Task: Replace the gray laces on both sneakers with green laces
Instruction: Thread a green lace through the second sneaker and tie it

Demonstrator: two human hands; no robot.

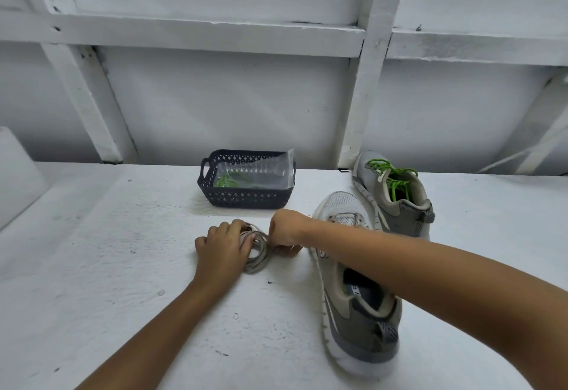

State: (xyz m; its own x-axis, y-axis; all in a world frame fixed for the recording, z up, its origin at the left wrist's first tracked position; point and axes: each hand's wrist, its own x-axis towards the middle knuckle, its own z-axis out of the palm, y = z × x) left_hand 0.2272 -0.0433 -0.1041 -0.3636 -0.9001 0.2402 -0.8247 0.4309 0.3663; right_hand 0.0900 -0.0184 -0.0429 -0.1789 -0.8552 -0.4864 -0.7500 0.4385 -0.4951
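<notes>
white, rough-painted bench top (pixel 107 266) below a white wall (pixel 215 97) of framed panels. toward the middle of it, coiled gray lace (pixel 257 253), out of any shoe and wound into a loose ring. left hand (pixel 222 246) laid over the ring's left side, fingers curled around the loops, thumb pressing on top. right hand (pixel 285 229) bunched just beside the ring's right edge, fingertips pinching a strand low against the bench; cannot tell whether an end or a loop.

just right of that, near sneaker (pixel 358 291), toe pointing away, eyelets bare, no lace of either colour. beyond it, touching or nearly so, far sneaker (pixel 396 193), already threaded with green lace (pixel 388 174), ends trailing into the opening. farther back and to the left, dark basket (pixel 246 200) near the wall, holding a clear bag (pixel 261 174) with spare green lace (pixel 226 181) inside.

judged from this: a little past halfway. one shoe done, second shoe stripped, old lace apparently being bundled or tied off. next, likely: finish the wrap, set the bundle aside, reach to the basket and draw the spare lace from the bag. probably needs both hands free, one steadying the bag. then threading from the toe-end eyelets of the near sneaker, ends kept even.
</notes>
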